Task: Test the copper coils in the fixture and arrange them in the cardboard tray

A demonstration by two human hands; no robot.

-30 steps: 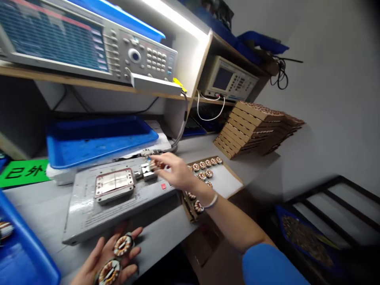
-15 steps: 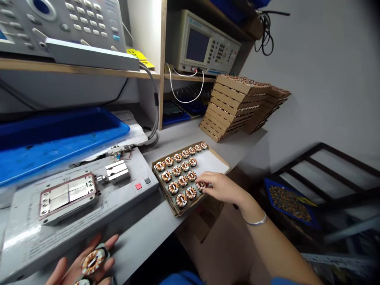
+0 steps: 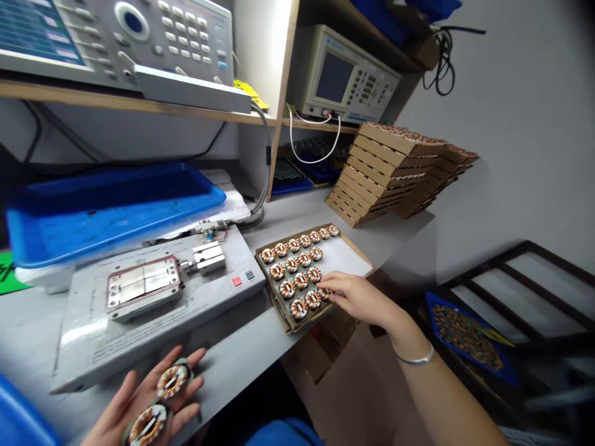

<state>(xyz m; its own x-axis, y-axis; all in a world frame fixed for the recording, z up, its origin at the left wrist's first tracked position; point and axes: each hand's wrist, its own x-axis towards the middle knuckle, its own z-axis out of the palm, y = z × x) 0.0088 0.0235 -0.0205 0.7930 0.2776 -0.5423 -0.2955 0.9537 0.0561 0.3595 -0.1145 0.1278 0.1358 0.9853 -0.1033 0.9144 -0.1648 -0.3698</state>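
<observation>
My left hand (image 3: pixel 136 396) lies palm up at the lower left, fingers spread. Two toroidal coils rest on it: an upper coil (image 3: pixel 173 380) near the fingers and a lower coil (image 3: pixel 149 426) on the palm, both copper-wound with a white strip across the centre. My right hand (image 3: pixel 360 297) reaches into a cardboard tray (image 3: pixel 353 253), its fingertips closed round a toroidal coil (image 3: pixel 324 293) at the near row's right end. Those fingers partly cover it. Several similar coils stand in rows on the tray's left side, with white lining bare at the right.
Left of the tray sits a grey test fixture (image 3: pixel 190 310) with a metal plate and red and black buttons. Behind it lies a blue tray (image 3: pixel 116 217). Stacked cardboard trays (image 3: pixel 385 170) stand at the back right. Instruments (image 3: pixel 344 77) occupy the shelves. Another blue tray (image 3: pixel 465 334) holds many small parts.
The view has shifted left, bringing more of my left hand and its second coil into sight. My right hand stays at the same coil in the tray.
</observation>
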